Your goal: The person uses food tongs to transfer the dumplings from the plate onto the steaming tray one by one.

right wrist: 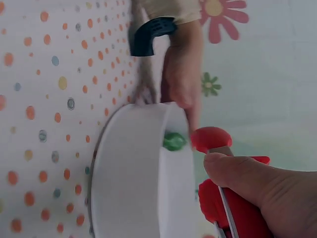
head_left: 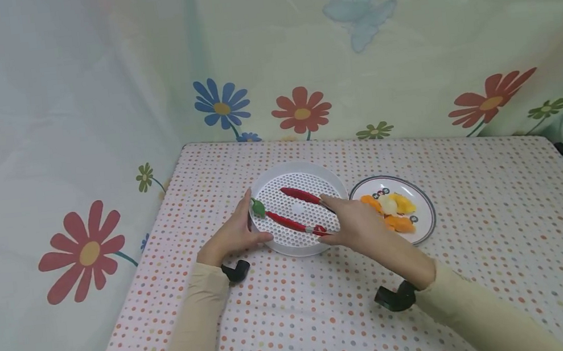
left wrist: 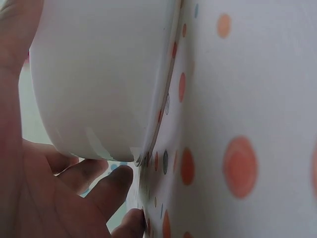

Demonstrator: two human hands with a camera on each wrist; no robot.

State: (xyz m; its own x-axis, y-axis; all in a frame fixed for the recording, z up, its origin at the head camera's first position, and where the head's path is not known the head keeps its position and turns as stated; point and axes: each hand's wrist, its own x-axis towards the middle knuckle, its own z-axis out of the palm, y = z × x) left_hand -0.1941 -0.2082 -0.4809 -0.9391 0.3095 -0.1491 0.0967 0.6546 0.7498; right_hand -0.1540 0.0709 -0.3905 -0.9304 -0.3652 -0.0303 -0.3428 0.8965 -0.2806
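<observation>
Right grip (head_left: 355,222): holding red tongs (head_left: 286,221).
Left grip (head_left: 234,236): spread beside basket (head_left: 291,166).
Green pepper (head_left: 258,207): basket's nine o'clock; probably light, slick; pinch mid-body.

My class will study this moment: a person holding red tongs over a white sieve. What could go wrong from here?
The green piece lies by the wall of the sieve, so the open tongs might miss it or push it against the side.

The left hand is spread beside the wall, so a firm push could perhaps slide the sieve.

The right hand appears near the plate and could nudge it.
</observation>
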